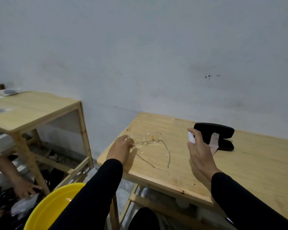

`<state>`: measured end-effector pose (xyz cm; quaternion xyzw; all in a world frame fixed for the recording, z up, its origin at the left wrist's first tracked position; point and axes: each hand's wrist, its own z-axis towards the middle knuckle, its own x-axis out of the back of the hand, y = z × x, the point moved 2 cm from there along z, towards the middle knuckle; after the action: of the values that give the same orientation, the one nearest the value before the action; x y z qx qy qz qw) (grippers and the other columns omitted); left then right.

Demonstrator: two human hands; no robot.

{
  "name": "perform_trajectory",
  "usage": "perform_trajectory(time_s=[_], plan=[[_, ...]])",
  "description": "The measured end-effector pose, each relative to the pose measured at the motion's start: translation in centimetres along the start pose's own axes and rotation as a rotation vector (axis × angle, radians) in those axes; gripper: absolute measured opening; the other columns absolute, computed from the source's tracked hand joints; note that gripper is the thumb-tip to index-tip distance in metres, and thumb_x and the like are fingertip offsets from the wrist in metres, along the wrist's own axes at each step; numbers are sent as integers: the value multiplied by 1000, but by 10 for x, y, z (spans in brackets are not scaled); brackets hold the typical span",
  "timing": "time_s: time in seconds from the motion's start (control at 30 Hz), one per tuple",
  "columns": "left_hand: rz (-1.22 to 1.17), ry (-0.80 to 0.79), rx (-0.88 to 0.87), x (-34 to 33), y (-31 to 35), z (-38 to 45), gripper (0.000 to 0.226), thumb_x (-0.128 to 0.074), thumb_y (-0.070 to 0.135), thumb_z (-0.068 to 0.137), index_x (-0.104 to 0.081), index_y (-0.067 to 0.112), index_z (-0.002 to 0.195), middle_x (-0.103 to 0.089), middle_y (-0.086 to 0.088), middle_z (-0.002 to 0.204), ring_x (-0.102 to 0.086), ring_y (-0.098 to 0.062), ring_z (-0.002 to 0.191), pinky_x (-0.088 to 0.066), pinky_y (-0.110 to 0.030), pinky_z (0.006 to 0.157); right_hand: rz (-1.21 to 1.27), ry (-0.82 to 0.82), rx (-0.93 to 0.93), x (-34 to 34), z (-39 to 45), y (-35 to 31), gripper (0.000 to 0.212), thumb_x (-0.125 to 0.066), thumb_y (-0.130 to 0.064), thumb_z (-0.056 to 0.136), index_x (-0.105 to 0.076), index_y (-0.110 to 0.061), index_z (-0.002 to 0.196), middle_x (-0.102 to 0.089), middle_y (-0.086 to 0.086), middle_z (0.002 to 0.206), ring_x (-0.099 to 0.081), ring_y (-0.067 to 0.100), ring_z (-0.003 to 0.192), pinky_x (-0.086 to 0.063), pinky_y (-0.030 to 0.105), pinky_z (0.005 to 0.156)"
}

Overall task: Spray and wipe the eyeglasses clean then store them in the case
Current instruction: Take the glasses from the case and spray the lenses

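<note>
Clear eyeglasses lie open, temples pointing toward the person.

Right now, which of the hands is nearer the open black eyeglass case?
Right. The right hand, holding a small white spray bottle, is just beside the open black eyeglass case; the left hand is farther away, at the clear-framed eyeglasses.

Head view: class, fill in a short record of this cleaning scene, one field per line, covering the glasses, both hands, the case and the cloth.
eyeglasses: clear frame, arms unfolded, on the wooden table, orange smudge on one lens
left hand: fingers at the frame's left end
right hand: holds a small white spray bottle, nozzle towards the glasses
case: black, open, beyond the right hand
cloth: pale, tucked in the case
</note>
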<state>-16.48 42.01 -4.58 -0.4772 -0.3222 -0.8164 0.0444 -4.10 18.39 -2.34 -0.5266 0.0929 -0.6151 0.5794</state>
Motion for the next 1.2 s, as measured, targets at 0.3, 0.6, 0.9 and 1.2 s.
perform_trajectory(time_s=[0.3, 0.6, 0.9, 1.2], plan=[[-397, 182, 202, -1, 34, 31, 27, -41, -1, 91, -64, 13, 86, -64, -12, 92, -61, -24, 78, -38, -20, 76, 181, 11, -214, 2, -11, 5, 36, -35, -36, 100, -30, -49, 133, -54, 19, 72, -48, 23, 52, -44, 29, 45], [-536, 164, 54, -23, 89, 46, 17, -52, 11, 93, -67, 12, 86, -65, -6, 78, -55, -17, 69, -33, 4, 57, -243, -33, -89, 8, 2, -7, 37, -25, -32, 103, -31, -38, 139, -67, 11, 99, -16, 12, 122, -19, 41, 113], [-544, 177, -31, -24, 111, 47, 14, -56, 5, 90, -69, 8, 87, -64, 0, 73, -56, -13, 65, -35, 5, 60, -487, 42, -84, 11, 29, 9, 29, -22, -30, 101, -32, -32, 128, -46, -7, 53, -51, 16, 69, -6, 57, 115], [-545, 176, -58, -25, 117, 48, 15, -56, 2, 89, -69, 8, 86, -65, 1, 73, -59, -12, 68, -36, 5, 64, -466, 25, -68, 6, 33, 11, 34, -25, -32, 100, -29, -35, 133, -52, -8, 58, -61, 16, 71, -2, 57, 114]])
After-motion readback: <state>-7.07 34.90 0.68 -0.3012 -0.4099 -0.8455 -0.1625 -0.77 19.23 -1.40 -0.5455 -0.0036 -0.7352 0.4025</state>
